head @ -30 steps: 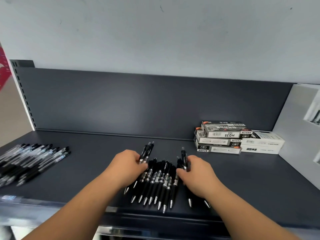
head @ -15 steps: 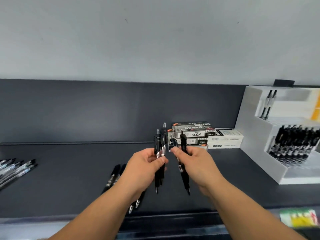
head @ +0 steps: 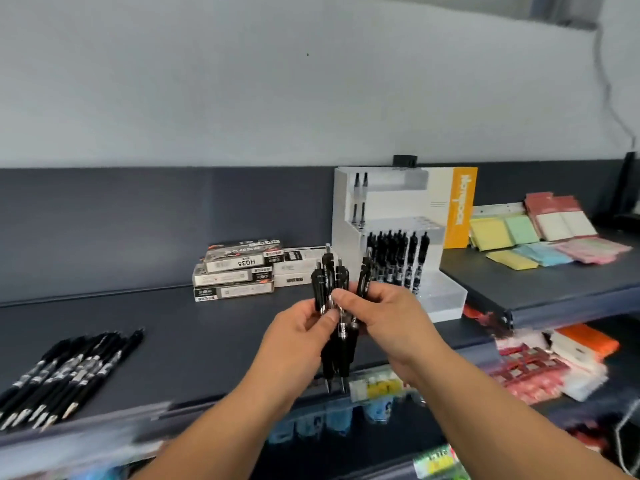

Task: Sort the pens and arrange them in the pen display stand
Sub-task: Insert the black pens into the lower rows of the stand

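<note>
My left grip (head: 298, 327) and right grip (head: 381, 317) pinch one upright pen bundle (head: 325, 285); loosely fanned, a pen may slip before the stand (head: 346, 209) just beyond.

Left hand (head: 301, 327), right hand (head: 379, 311) raised close together, both gripping upright pens (head: 325, 282); forearms converge from below.

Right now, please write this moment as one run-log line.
left hand: grips pen bundle | right hand: grips pen bundle | display stand: partly filled | loose pens: on shelf
</note>
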Tool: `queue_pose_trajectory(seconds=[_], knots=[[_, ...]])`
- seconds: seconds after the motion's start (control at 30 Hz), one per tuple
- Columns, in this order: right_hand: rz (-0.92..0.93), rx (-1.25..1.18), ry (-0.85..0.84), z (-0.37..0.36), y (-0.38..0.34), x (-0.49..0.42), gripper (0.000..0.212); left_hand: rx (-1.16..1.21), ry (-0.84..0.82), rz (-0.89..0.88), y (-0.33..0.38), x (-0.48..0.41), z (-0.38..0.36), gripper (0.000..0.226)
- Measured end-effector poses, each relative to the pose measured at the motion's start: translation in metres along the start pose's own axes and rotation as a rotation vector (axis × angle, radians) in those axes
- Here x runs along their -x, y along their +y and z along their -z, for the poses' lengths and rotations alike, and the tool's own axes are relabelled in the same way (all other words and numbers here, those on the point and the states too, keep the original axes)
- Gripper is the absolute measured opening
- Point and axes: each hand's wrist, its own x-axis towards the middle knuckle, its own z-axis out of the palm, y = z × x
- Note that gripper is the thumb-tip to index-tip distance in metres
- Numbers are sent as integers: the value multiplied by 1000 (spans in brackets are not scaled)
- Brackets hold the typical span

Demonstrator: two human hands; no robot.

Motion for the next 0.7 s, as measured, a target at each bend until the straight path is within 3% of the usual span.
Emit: queue_pose_trajectory(seconds=[0.23, 0.57, 0.7], knots=[[-2, 68, 69, 104, 6, 10, 10, -34, -93, 10, 14, 6, -104, 18], [-43, 355, 114, 171, 13, -8, 61, 20, -34, 85, 16, -13, -165, 13], [24, 494, 164, 184, 3, -28, 43, -38, 53, 37, 13, -39, -165, 9]])
